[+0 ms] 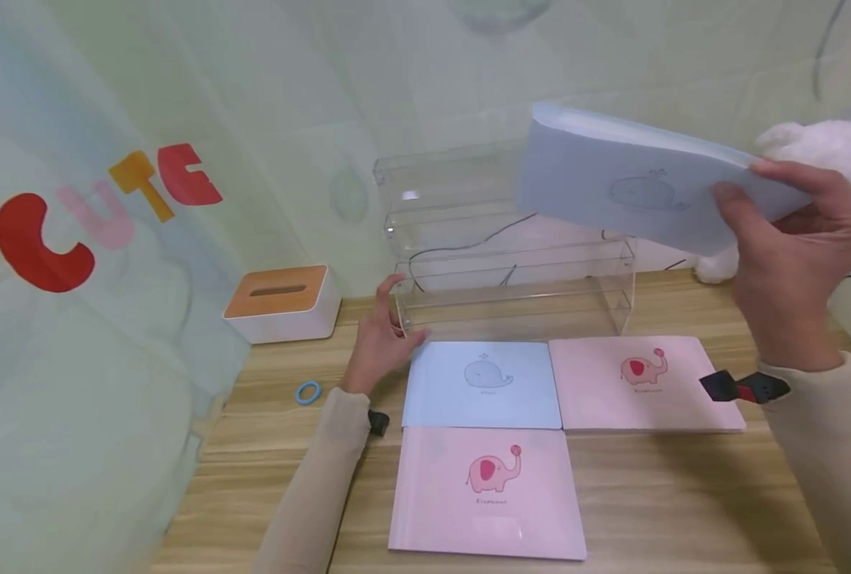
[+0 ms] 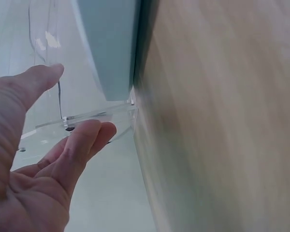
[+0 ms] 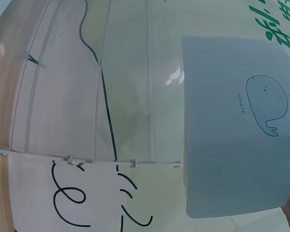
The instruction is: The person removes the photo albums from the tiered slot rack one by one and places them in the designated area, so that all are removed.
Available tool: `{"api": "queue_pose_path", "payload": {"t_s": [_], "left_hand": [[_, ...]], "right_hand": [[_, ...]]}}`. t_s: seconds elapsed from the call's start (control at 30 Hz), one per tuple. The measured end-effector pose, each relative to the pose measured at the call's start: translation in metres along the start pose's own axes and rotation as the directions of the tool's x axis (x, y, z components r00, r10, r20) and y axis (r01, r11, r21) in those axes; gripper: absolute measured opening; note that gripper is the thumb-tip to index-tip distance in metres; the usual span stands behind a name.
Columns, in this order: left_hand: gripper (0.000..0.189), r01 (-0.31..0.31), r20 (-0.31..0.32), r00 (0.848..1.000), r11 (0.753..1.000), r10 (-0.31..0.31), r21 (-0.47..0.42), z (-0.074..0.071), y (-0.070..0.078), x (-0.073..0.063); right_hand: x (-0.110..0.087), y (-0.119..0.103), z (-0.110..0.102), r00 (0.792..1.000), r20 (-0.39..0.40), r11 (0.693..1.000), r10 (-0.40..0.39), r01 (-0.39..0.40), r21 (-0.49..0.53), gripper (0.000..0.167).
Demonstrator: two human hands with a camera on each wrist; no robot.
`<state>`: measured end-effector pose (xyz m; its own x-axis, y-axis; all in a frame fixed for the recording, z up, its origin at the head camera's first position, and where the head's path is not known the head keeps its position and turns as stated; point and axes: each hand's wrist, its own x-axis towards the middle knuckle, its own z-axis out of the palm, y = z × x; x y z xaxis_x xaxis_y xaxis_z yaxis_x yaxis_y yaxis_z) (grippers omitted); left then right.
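My right hand [image 1: 805, 231] pinches a thin blue book with a whale drawing [image 1: 633, 175] at its right end, thumb on the cover. The book is held up in the air, in front of the upper tiers of a clear tiered rack [image 1: 511, 311]. In the right wrist view the blue book's cover [image 3: 232, 145] faces the camera, beside the rack's tiers. My left hand [image 1: 382, 343] is at the rack's lower left side, thumb and fingers spread apart around the edge of the clear side panel [image 2: 96, 113]. Its fingertips overlap that panel in the left wrist view.
Another blue whale book [image 1: 439, 391] lies before the rack, with a pink elephant book [image 1: 590, 391] to its right and another pink book [image 1: 432, 510] nearer. Left stand a tissue box [image 1: 281, 327] and a blue ring [image 1: 308, 392]. A white plush toy [image 1: 827, 143] is behind my right hand.
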<state>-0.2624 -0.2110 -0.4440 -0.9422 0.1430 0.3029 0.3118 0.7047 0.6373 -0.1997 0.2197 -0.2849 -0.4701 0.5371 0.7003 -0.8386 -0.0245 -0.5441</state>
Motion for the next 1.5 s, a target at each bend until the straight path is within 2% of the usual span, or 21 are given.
{"api": "queue_pose_path", "payload": {"t_s": [0.2, 0.43, 0.57, 0.77, 1.03, 1.2, 1.4, 1.5], "left_hand": [[0.101, -0.002, 0.005, 1.000, 1.000, 0.002, -0.007, -0.001, -0.003, 0.001], [0.104, 0.014, 0.036, 0.999, 1.000, -0.013, -0.018, -0.005, -0.005, 0.001], [0.104, 0.020, 0.045, 0.999, 0.999, -0.019, -0.031, -0.006, -0.005, 0.001], [0.103, 0.020, 0.050, 0.999, 0.999, -0.018, -0.034, -0.005, -0.006, 0.003], [0.103, 0.021, 0.068, 0.997, 1.000, -0.020, -0.011, -0.007, -0.007, 0.003], [0.103, 0.026, 0.079, 0.997, 1.000, -0.026, -0.003, -0.006, -0.009, 0.003], [0.103, 0.011, 0.078, 0.997, 1.000, -0.010, -0.013, -0.006, -0.010, 0.003], [0.103, 0.003, 0.083, 0.997, 1.000, -0.002, -0.015, -0.007, -0.009, 0.002]], "right_hand": [[-0.001, 0.001, -0.024, 0.997, -0.006, 0.996, 0.081, -0.081, 0.027, 0.038], [-0.015, -0.005, -0.045, 0.986, 0.006, 0.986, 0.164, -0.164, -0.030, 0.040], [-0.023, -0.007, -0.055, 0.976, 0.030, 0.976, 0.217, -0.217, -0.001, 0.041], [-0.037, -0.005, -0.073, 0.965, 0.079, 0.963, 0.252, -0.258, 0.083, 0.044], [-0.053, -0.001, -0.095, 0.926, 0.132, 0.934, 0.353, -0.356, 0.001, 0.041], [-0.063, -0.004, -0.102, 0.907, 0.116, 0.914, 0.405, -0.403, -0.035, 0.038], [-0.074, -0.008, -0.112, 0.882, 0.101, 0.882, 0.460, -0.441, -0.167, 0.037], [-0.078, -0.007, -0.119, 0.882, 0.149, 0.892, 0.447, -0.428, -0.143, 0.037]]}}
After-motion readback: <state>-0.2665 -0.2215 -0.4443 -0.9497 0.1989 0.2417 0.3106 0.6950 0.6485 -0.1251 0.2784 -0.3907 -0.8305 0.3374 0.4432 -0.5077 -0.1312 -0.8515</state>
